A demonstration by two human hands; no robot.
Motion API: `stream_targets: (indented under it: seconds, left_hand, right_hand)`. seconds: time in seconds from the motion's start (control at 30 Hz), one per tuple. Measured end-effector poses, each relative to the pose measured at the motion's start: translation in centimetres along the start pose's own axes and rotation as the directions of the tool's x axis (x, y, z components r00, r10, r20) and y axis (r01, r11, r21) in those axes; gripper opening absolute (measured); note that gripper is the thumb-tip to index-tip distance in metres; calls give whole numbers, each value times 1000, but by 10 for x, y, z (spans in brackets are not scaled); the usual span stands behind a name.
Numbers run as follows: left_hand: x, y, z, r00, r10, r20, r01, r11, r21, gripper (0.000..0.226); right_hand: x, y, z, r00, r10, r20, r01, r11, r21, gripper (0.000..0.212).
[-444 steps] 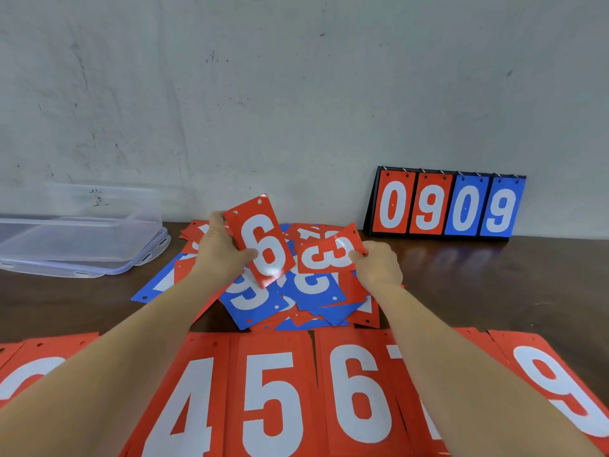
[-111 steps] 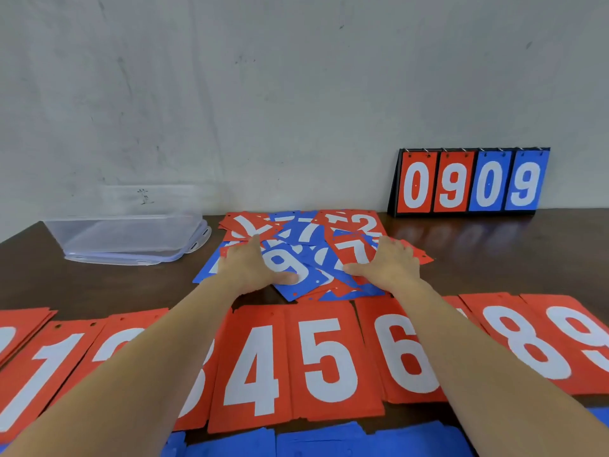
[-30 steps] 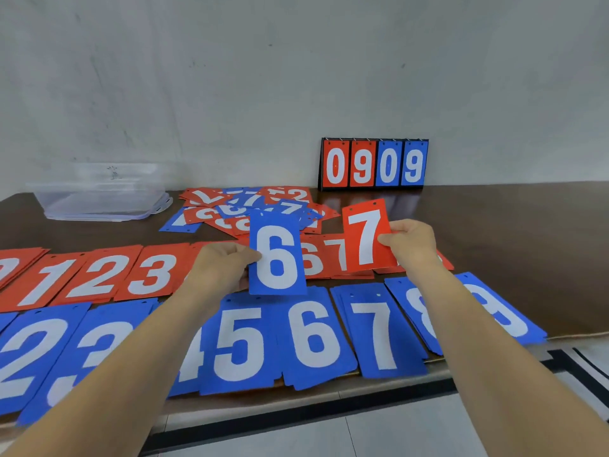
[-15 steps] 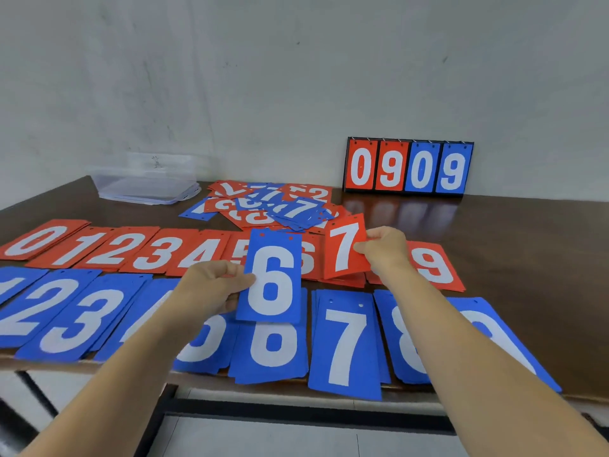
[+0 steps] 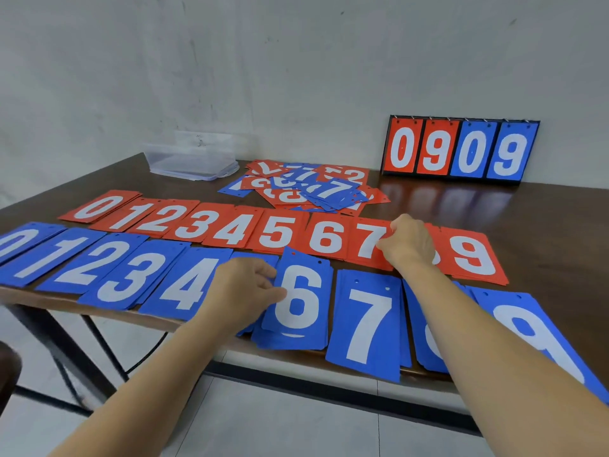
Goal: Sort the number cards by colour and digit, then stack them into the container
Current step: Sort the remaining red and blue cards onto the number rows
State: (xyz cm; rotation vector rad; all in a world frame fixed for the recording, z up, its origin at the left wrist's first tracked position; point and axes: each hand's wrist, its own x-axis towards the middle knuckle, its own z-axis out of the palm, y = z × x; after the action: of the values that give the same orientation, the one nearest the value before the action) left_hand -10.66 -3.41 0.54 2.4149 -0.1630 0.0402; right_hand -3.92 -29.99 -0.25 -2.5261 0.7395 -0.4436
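Note:
Two rows of number cards lie on the dark table [image 5: 543, 225]: red piles 0 to 9 behind, blue piles 0 to 9 along the front edge. My left hand [image 5: 247, 288] pinches a blue 6 card [image 5: 301, 295] by its left edge, just over the blue 6 pile and slightly tilted. My right hand [image 5: 408, 244] presses a red 7 card [image 5: 367, 242] onto the red 7 pile and hides the red 8 pile. An unsorted heap of red and blue cards [image 5: 309, 188] lies behind the rows. The clear plastic container [image 5: 194, 158] stands at the back left.
A flip scoreboard [image 5: 461, 150] showing 0909 stands against the wall at the back right. The front blue cards overhang the table's near edge. Table legs and grey floor show below on the left.
Both cards have come down from mid-air: the blue 6 now rests at the blue 6 pile and the red 7 lies on the red 7 pile. The camera has swung slightly.

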Motion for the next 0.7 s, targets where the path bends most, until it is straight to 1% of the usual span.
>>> stream_targets:
  seconds: [0.1,0.17,0.23,0.33,0.53,0.63,0.7]
  left_hand:
    - [-2,0,3,999,20,-31,-17,996,84,34]
    - [-3,0,5,998,31,-46,-24,992,128,35]
    - [-4,1,5,997,52,-56,-42,986,162,40]
    - [-5,3,5,994,85,-64,-71,978,194,48]
    - [2,7,-1,982,147,-115,-136,986,97,54]
    - [20,14,-9,979,169,-116,-160,984,81,58]
    - [37,18,-14,975,190,-113,-179,979,101,59]
  right_hand:
    - [-1,1,-3,1000,-3,-2,3,1000,-3,41]
    - [-2,1,-5,1000,-14,-19,14,1000,3,39]
    - [-6,1,-7,999,-38,-33,38,999,13,38]
    - [-12,-2,-10,995,-91,-33,92,995,27,42]
    - [-21,-15,-12,989,-147,2,147,989,-11,39]
    - [-18,-31,-15,986,-167,6,167,986,-18,36]
    - [-13,-42,-15,983,-182,7,182,983,-27,35]
